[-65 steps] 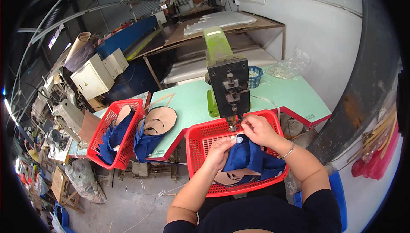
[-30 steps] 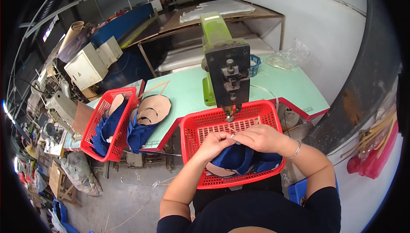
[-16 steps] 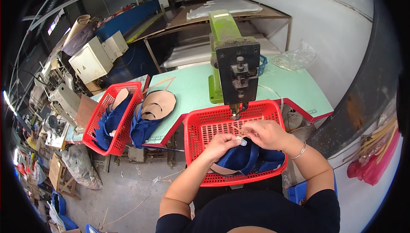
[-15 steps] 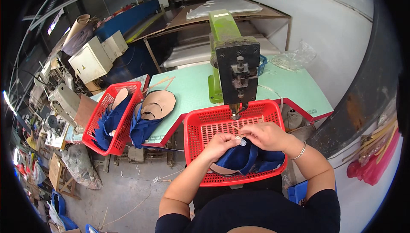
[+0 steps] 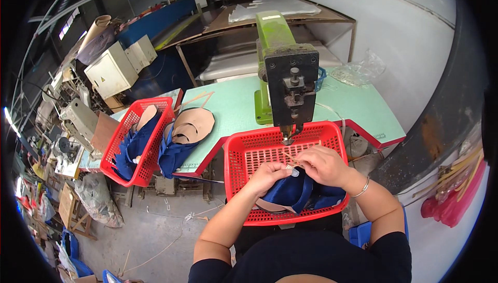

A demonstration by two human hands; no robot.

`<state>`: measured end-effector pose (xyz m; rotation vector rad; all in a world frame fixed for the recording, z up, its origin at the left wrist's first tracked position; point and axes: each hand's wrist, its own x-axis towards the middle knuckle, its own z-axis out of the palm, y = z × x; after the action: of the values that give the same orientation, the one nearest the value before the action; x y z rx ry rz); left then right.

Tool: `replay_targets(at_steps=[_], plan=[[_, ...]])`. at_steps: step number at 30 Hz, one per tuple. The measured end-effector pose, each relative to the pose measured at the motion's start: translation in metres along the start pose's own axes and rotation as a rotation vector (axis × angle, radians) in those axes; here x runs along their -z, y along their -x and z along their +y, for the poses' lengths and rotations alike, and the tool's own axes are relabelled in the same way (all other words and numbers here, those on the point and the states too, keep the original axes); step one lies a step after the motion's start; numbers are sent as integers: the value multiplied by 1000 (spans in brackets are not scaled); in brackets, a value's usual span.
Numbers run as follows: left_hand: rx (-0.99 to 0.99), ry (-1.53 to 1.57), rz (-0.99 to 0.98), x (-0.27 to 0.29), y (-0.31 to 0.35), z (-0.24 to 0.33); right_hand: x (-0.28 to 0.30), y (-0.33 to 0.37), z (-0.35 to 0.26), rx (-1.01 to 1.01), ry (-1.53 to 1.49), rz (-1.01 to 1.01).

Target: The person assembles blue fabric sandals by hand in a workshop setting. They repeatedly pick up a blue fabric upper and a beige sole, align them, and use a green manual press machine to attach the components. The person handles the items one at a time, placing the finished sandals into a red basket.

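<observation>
A red plastic basket point(image 5: 232, 179) sits at my lap, with dark blue fabric pieces backed in beige point(image 5: 285, 194) in its near half. Over these pieces both hands meet, fingertips close together. My left hand point(image 5: 268, 176) is closed in a pinch on a small whitish piece point(image 5: 295, 172), partly hidden by the fingers. In a pinch too, my right hand point(image 5: 326, 166) grips a thin tan strip point(image 5: 289, 156) whose end sticks out past the fingertips. Just beyond the hands, the metal tip point(image 5: 287, 139) of a green machine with a black head point(image 5: 291, 88) hangs over the basket.
On the pale green tabletop point(image 5: 233, 96) lie more blue and beige pieces point(image 5: 179, 148). A second red basket point(image 5: 148, 171) with blue pieces stands at its left end. To the right are a dark post point(image 5: 433, 122) and a hanging pink bag point(image 5: 451, 205). A blue container point(image 5: 360, 235) is low at my right.
The right hand's fingers have shifted slightly over the strip, and the whitish piece is turned and more covered. My view has moved a little; the baskets stay in place.
</observation>
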<state>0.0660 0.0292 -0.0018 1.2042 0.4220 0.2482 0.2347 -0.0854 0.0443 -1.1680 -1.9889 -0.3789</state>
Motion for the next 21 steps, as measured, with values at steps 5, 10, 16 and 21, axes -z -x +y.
replay_targets(at_steps=[5,10,16,21], plan=[[-12,-131,9,-1,1,1,4,3,0,-4,-4,-287],[5,-142,3,1,-2,-5,1,1,0,147,94,-305],[-14,-35,47,5,-5,-11,-5,4,-13,210,59,-53],[-11,3,52,4,-1,-8,0,6,-7,-381,-245,33]])
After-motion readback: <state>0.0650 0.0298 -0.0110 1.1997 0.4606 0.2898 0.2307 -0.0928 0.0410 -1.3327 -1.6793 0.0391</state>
